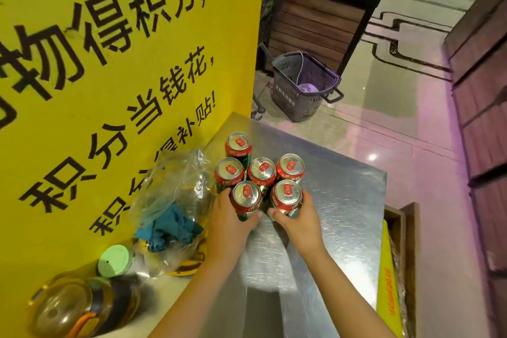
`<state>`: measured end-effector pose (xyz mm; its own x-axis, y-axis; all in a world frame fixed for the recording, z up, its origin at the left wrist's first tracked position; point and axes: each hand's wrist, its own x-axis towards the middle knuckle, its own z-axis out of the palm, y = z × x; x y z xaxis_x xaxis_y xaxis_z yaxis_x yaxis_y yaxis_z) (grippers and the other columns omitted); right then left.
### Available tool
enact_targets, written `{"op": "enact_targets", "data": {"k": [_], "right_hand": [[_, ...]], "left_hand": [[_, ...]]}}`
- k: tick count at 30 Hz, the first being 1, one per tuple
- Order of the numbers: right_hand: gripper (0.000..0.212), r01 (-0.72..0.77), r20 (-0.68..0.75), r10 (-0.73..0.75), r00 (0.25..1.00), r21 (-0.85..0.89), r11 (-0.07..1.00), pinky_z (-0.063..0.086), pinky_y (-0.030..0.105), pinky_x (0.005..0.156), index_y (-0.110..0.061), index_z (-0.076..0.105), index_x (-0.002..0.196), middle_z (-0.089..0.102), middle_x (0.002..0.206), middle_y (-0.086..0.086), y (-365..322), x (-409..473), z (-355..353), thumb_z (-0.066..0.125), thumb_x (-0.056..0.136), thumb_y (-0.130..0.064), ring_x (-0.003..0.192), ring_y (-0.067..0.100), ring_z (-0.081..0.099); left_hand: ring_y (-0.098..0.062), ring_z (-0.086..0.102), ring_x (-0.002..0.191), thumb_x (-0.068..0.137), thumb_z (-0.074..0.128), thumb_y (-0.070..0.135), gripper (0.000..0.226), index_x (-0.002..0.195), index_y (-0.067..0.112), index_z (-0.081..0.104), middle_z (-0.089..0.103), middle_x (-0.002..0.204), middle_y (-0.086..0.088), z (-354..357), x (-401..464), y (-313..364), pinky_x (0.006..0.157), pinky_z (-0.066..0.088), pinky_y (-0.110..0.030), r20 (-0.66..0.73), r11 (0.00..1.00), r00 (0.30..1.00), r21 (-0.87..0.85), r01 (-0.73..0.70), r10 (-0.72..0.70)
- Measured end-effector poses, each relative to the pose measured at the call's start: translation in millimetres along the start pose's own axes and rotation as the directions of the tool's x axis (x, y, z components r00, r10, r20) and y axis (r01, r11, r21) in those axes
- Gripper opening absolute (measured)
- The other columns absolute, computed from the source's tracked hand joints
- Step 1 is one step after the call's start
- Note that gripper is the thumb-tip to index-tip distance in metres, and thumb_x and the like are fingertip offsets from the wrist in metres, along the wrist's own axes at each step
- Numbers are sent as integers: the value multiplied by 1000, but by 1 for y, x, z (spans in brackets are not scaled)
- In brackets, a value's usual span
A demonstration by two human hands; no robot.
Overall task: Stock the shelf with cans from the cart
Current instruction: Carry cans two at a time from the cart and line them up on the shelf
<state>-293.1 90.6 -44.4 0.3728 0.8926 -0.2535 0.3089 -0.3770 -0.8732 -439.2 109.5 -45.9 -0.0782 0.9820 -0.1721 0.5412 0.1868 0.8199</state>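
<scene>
On the metal shelf top (pixel 343 200), among six upright cans, the near-left can (pixel 246 197) is gripped round its wall by the left hand (pixel 227 218) and the near-right can (pixel 286 196) by the right hand (pixel 299 217); both are judged rigid, smooth, moderately heavy and best held mid-body.

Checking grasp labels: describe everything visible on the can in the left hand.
The can in the left hand is a red drink can with white print and a green lower band, looking like metal, with a silver top and red pull tab, unopened. It stands upright on the metal shelf top, front left of a cluster of six, close against its neighbours. The left hand wraps it from the left, thumb across its front.
</scene>
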Motion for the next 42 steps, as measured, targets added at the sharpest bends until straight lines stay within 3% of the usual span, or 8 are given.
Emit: {"op": "enact_targets", "data": {"k": [8,15,23,26,30,35,38,42], "right_hand": [[63,39,-59,-39,997,-14,999,46,25,87,-25,49,122,60,107,-11,1,0,0,82,68,-22,97,7,58],[58,55,-53,-51,997,90,994,43,2,64,-33,51,109,59,96,-24,5,-30,-22,83,65,-13,84,-14,58],[64,103,-23,-101,995,280,955,49,26,89,-28,58,116,65,110,-9,9,-78,-61,85,61,-8,104,8,61],[65,123,39,-147,988,363,924,52,21,83,-29,57,113,65,109,-9,-1,-101,-77,85,59,-7,98,5,63],[60,153,155,-252,955,472,868,53,17,70,-27,58,110,70,100,-4,-11,-129,-97,83,60,-7,91,5,66],[51,143,251,-295,922,488,861,52,18,67,-34,60,106,71,95,-13,-7,-166,-115,80,66,-10,91,4,66],[54,142,335,-334,881,486,862,52,19,69,-33,63,103,72,94,-11,-5,-187,-124,82,53,-26,88,5,67],[65,118,446,-363,818,488,865,52,25,73,-32,64,103,73,93,-8,3,-214,-129,76,40,-41,87,6,68]], "left_hand": [[-14,55,108,65,83,34,63,119,20,53,61,116,3,4,-1,2,88,44,-25,-100,999,994,15,-42,44],[-11,57,107,61,83,42,68,120,26,55,62,114,9,-5,-22,5,91,50,-32,-53,997,995,3,-79,79],[-3,59,100,63,84,32,58,114,30,56,64,109,12,-35,-82,23,88,51,-28,-3,967,997,-242,-81,83],[0,59,101,64,84,23,58,114,33,54,62,111,12,-44,-113,31,85,50,-20,-35,944,994,-311,-107,101],[4,61,93,66,82,15,59,117,22,55,64,109,5,-53,-157,39,74,50,-10,-107,906,992,-409,-104,66],[-1,66,87,54,86,32,64,112,21,59,72,95,10,-65,-225,51,67,49,-11,-184,818,983,-561,-127,26],[3,66,85,47,85,38,66,107,28,58,72,93,15,-68,-266,53,66,49,-8,-272,796,961,-590,-135,-38],[9,63,79,61,82,15,52,107,22,58,68,94,9,-66,-321,45,67,49,-7,-428,818,893,-558,-140,-139]]}}
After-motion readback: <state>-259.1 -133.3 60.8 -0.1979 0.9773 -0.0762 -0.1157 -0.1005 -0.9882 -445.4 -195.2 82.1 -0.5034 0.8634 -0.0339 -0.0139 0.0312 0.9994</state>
